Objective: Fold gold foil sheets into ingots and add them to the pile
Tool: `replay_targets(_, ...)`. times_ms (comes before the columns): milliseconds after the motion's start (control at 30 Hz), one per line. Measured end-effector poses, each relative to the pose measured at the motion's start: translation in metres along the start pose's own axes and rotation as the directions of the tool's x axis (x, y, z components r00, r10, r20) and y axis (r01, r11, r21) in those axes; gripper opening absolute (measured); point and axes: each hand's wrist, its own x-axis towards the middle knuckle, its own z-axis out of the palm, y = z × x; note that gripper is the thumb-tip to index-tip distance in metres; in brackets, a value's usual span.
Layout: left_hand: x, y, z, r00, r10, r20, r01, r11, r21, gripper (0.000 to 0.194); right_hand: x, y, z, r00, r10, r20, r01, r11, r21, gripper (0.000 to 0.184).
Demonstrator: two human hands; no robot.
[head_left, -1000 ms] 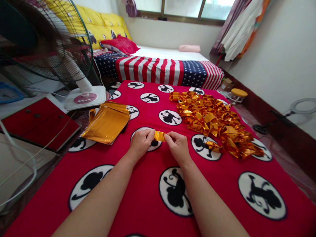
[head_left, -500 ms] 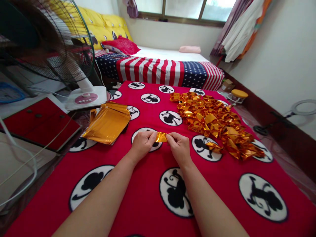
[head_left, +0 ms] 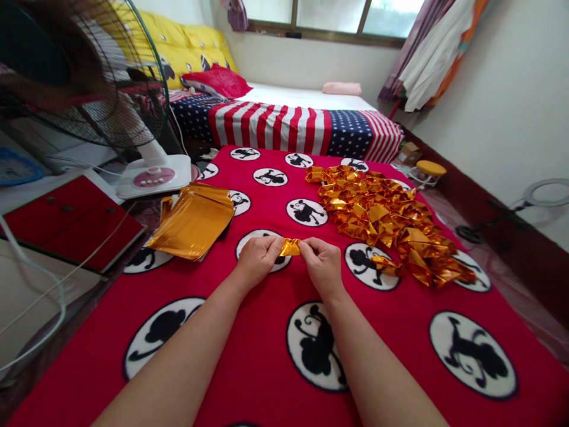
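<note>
Both my hands meet over the middle of a red blanket [head_left: 249, 332] printed with black monkey figures in white circles. My left hand [head_left: 256, 257] and my right hand [head_left: 324, 266] each pinch one end of a small folded piece of gold foil paper [head_left: 290, 247], held just above the blanket. To the right lies a long heap of folded gold foil pieces [head_left: 386, 219]. A stack of flat gold foil sheets [head_left: 193, 221] lies to the left of my hands.
A standing fan [head_left: 102, 83] with a white base sits at the left edge beside a red flat box [head_left: 66, 222]. Beyond the blanket is a bed with a stars-and-stripes cover [head_left: 302, 124]. A ring light [head_left: 544, 193] lies by the right wall.
The gold piece between my fingers has become shorter and more crumpled as my hands drew slightly closer together. Everything else stays where it was.
</note>
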Motion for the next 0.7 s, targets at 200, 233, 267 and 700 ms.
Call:
replay_targets(200,-0.0005,0.0002,0.0014,0.999,-0.029,-0.022,0.029,1.0,0.003,0.042,-0.0012,-0.0018,0.0007,1.0,0.004,-0.004,-0.004,1.0,0.03,0.03)
replay_targets(233,-0.0002,0.0006,0.0015,0.999,-0.033,-0.027,0.033,0.999,-0.014,0.043,-0.0013,-0.0022,0.0008,1.0,0.0,-0.006,0.0,1.0,0.026,0.03)
replay_targets(267,0.0001,0.0009,0.0017,0.999,-0.037,-0.034,0.036,0.999,-0.036,0.043,-0.0014,-0.0026,0.001,1.0,-0.007,-0.004,0.007,1.0,0.021,0.029)
replay_targets(700,-0.001,0.0026,0.0025,0.999,-0.031,-0.028,0.028,0.995,-0.096,0.042,-0.0023,-0.0032,0.0015,0.998,0.062,-0.02,-0.06,0.995,0.081,0.029)
